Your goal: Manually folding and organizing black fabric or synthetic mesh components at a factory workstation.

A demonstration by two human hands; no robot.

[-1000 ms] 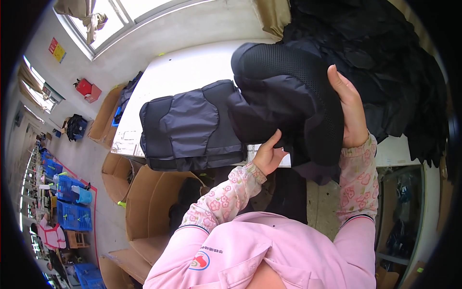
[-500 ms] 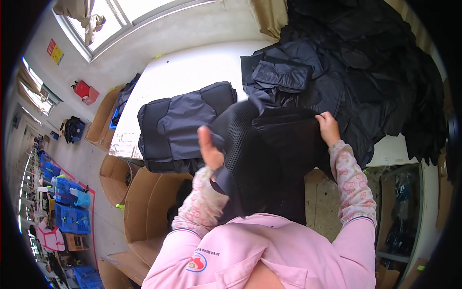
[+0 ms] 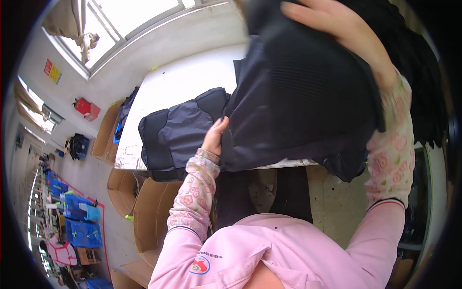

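Note:
A large black fabric piece (image 3: 308, 101), with ribbed lines and a smoother grey-black panel, is lifted over the table's front edge. My left hand (image 3: 215, 137) pinches its left edge, thumb uppermost. Higher up, my right hand (image 3: 332, 19) lies across the upper part of the same piece, fingers stretched out to the left and slightly blurred. The top of the piece runs out of the picture. Just left of my left hand, a flat stack of black fabric pieces (image 3: 183, 123) with padded-looking side panels rests on the white table (image 3: 192, 67).
A heap of black fabric (image 3: 423, 91) covers the table's right side, partly hidden by my right arm. Open cardboard boxes (image 3: 151, 212) stand at the table's left and front. Blue crates (image 3: 82, 231) are farther left on the floor. A window (image 3: 139, 19) is behind the table.
The black fabric piece has risen and swung up and right, now hiding the smaller folded fabric on the table. My right hand has moved up from its right corner; my left hand has closed on its left edge.

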